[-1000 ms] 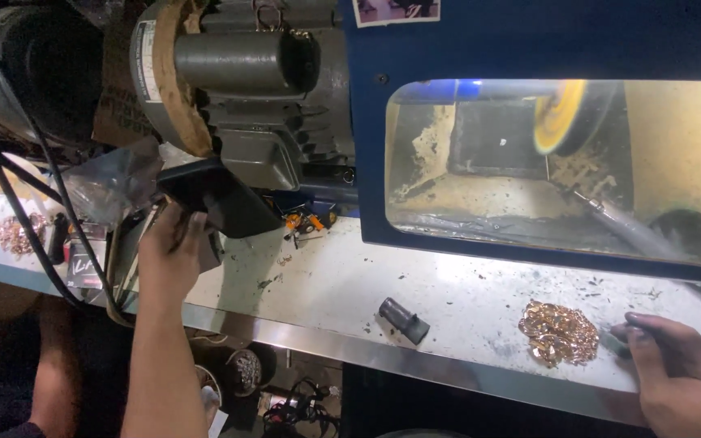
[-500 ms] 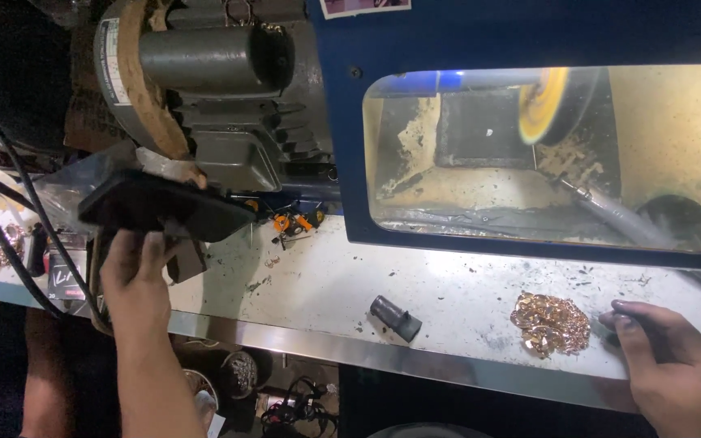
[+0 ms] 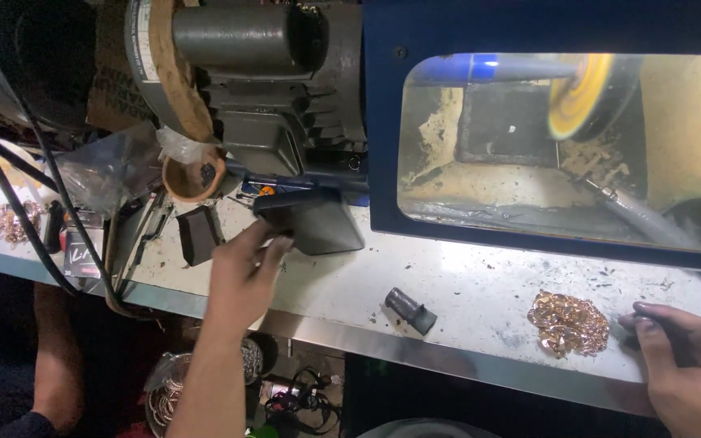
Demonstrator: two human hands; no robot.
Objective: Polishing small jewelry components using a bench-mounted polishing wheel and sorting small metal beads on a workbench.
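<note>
Head view: your left hand (image 3: 241, 272) grips the near edge of a flat black pad (image 3: 310, 221), fingers curled on it, holding it low over the tabletop (image 3: 464, 284) just in front of the grey motor (image 3: 245, 73). Your right hand (image 3: 687, 365) rests at the tabletop's right end, fingers bent onto a small dark piece; whether it truly grips, I cannot tell. A heap of gold chain (image 3: 568, 323) lies just beside that hand, within easy reach. A short black cylinder (image 3: 410, 310) lies between your hands. The yellow buffing wheel (image 3: 582, 93) sits behind the window.
</note>
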